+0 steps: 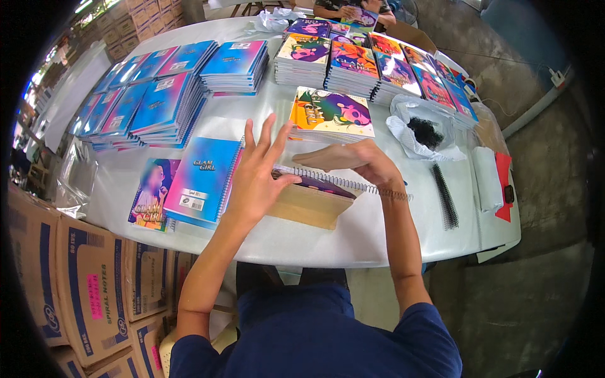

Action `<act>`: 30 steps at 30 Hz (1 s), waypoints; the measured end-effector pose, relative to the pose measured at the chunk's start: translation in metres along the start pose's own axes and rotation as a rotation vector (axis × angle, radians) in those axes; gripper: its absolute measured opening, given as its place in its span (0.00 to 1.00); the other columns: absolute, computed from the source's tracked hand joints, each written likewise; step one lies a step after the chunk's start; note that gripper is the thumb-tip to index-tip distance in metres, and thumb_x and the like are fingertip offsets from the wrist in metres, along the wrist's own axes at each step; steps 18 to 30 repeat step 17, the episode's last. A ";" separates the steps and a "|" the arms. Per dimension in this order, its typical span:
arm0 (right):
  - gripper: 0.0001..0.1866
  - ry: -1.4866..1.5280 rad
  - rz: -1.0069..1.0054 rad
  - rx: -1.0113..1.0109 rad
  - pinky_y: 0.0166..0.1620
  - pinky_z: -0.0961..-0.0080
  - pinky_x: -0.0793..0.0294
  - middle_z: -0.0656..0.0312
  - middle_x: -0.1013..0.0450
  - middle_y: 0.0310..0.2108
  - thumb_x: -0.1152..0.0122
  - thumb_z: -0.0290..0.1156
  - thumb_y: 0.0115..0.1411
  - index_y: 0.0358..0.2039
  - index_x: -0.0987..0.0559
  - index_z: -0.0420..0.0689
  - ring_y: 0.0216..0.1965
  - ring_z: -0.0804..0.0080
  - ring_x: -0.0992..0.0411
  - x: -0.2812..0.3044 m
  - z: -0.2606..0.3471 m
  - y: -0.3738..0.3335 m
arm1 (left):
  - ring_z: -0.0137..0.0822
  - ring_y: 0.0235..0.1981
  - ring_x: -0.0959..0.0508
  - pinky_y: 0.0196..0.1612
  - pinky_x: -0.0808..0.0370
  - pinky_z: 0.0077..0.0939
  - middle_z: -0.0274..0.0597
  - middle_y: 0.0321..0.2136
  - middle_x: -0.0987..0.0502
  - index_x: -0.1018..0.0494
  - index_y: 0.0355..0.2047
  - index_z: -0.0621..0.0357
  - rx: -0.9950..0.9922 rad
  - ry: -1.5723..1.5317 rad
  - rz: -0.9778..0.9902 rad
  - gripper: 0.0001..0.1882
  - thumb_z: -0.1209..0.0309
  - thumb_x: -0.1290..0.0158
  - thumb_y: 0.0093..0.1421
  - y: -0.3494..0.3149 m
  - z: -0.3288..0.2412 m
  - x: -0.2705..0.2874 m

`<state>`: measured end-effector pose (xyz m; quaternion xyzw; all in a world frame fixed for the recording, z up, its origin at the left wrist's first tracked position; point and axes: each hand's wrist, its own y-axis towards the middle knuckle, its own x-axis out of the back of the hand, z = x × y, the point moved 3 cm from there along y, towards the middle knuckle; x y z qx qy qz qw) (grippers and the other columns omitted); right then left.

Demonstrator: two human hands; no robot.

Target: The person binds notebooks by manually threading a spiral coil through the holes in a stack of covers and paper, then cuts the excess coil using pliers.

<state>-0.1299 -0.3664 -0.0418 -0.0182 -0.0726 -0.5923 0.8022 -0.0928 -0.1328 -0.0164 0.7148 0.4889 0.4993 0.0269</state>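
A notebook point(309, 206) stands on edge in front of me, its bound edge up and a tan board facing me. A dark spiral coil point(334, 179) runs along that top edge, its loose end sticking out past the right corner. My left hand point(255, 179) is at the notebook's left end, thumb against the top edge, other fingers spread upward. Behind the coil, my right hand point(353, 159) reaches across with fingers stretched flat, its wrist close to the coil's loose end. Neither hand is wrapped round anything. Left of my left hand lie finished-looking blue-pink spiral notebooks point(200, 176).
A loose cover sheet point(151, 192) lies at the left. Blue notebook stacks point(164, 101) and colourful stacks point(353, 63) fill the far side. One short stack point(333, 113) sits ahead. Coils point(445, 198) and a plastic bag point(425, 129) lie right. Cartons point(94, 283) stand lower left; another person's hand point(346, 11) is beyond.
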 end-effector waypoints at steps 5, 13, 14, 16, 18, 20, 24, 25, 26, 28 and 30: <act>0.26 -0.002 0.009 -0.013 0.52 0.72 0.32 0.51 0.24 0.45 0.38 0.48 0.59 0.39 0.19 0.32 0.47 0.68 0.29 0.003 -0.012 0.010 | 0.52 0.68 0.48 0.65 0.37 0.38 0.50 0.68 0.51 0.49 0.68 0.44 0.122 -0.321 -0.087 0.59 0.77 0.29 0.36 0.000 0.011 0.000; 0.29 0.322 0.013 0.001 0.56 0.69 0.32 0.51 0.24 0.46 0.38 0.50 0.59 0.43 0.20 0.31 0.51 0.64 0.29 -0.006 -0.007 0.014 | 0.39 0.64 0.38 0.57 0.30 0.30 0.52 0.64 0.40 0.52 0.69 0.46 0.320 -0.719 -0.119 0.57 0.79 0.31 0.43 -0.020 0.054 -0.031; 0.29 0.492 -0.001 0.019 0.56 0.68 0.33 0.51 0.24 0.47 0.38 0.50 0.58 0.43 0.21 0.32 0.52 0.64 0.29 -0.001 -0.011 0.012 | 0.40 0.64 0.38 0.57 0.30 0.30 0.52 0.64 0.40 0.52 0.69 0.46 0.308 -0.757 -0.110 0.56 0.80 0.32 0.44 -0.020 0.054 -0.032; 0.30 0.092 0.088 -0.072 0.59 0.68 0.35 0.52 0.25 0.50 0.38 0.54 0.57 0.49 0.22 0.41 0.54 0.61 0.30 0.000 -0.015 0.016 | 0.42 0.65 0.39 0.58 0.30 0.32 0.51 0.65 0.42 0.51 0.69 0.47 0.291 -0.819 -0.085 0.53 0.82 0.34 0.46 -0.023 0.053 -0.032; 0.33 -0.189 0.127 -0.116 0.60 0.67 0.36 0.51 0.27 0.51 0.38 0.55 0.56 0.53 0.24 0.42 0.55 0.59 0.30 -0.009 -0.007 0.028 | 0.42 0.65 0.39 0.58 0.30 0.32 0.51 0.65 0.42 0.51 0.69 0.47 0.299 -0.809 -0.078 0.53 0.82 0.34 0.46 -0.026 0.054 -0.030; 0.33 -0.189 0.127 -0.116 0.60 0.67 0.36 0.51 0.27 0.51 0.38 0.55 0.56 0.53 0.24 0.42 0.55 0.59 0.30 -0.009 -0.007 0.028 | 0.42 0.65 0.39 0.58 0.30 0.32 0.51 0.65 0.42 0.51 0.69 0.47 0.299 -0.809 -0.078 0.53 0.82 0.34 0.46 -0.026 0.054 -0.030; 0.33 -0.189 0.127 -0.116 0.60 0.67 0.36 0.51 0.27 0.51 0.38 0.55 0.56 0.53 0.24 0.42 0.55 0.59 0.30 -0.009 -0.007 0.028 | 0.42 0.65 0.39 0.58 0.30 0.32 0.51 0.65 0.42 0.51 0.69 0.47 0.299 -0.809 -0.078 0.53 0.82 0.34 0.46 -0.026 0.054 -0.030; 0.33 -0.189 0.127 -0.116 0.60 0.67 0.36 0.51 0.27 0.51 0.38 0.55 0.56 0.53 0.24 0.42 0.55 0.59 0.30 -0.009 -0.007 0.028 | 0.42 0.65 0.39 0.58 0.30 0.32 0.51 0.65 0.42 0.51 0.69 0.47 0.299 -0.809 -0.078 0.53 0.82 0.34 0.46 -0.026 0.054 -0.030; 0.33 -0.189 0.127 -0.116 0.60 0.67 0.36 0.51 0.27 0.51 0.38 0.55 0.56 0.53 0.24 0.42 0.55 0.59 0.30 -0.009 -0.007 0.028 | 0.42 0.65 0.39 0.58 0.30 0.32 0.51 0.65 0.42 0.51 0.69 0.47 0.299 -0.809 -0.078 0.53 0.82 0.34 0.46 -0.026 0.054 -0.030; 0.33 -0.189 0.127 -0.116 0.60 0.67 0.36 0.51 0.27 0.51 0.38 0.55 0.56 0.53 0.24 0.42 0.55 0.59 0.30 -0.009 -0.007 0.028 | 0.42 0.65 0.39 0.58 0.30 0.32 0.51 0.65 0.42 0.51 0.69 0.47 0.299 -0.809 -0.078 0.53 0.82 0.34 0.46 -0.026 0.054 -0.030; 0.33 -0.189 0.127 -0.116 0.60 0.67 0.36 0.51 0.27 0.51 0.38 0.55 0.56 0.53 0.24 0.42 0.55 0.59 0.30 -0.009 -0.007 0.028 | 0.42 0.65 0.39 0.58 0.30 0.32 0.51 0.65 0.42 0.51 0.69 0.47 0.299 -0.809 -0.078 0.53 0.82 0.34 0.46 -0.026 0.054 -0.030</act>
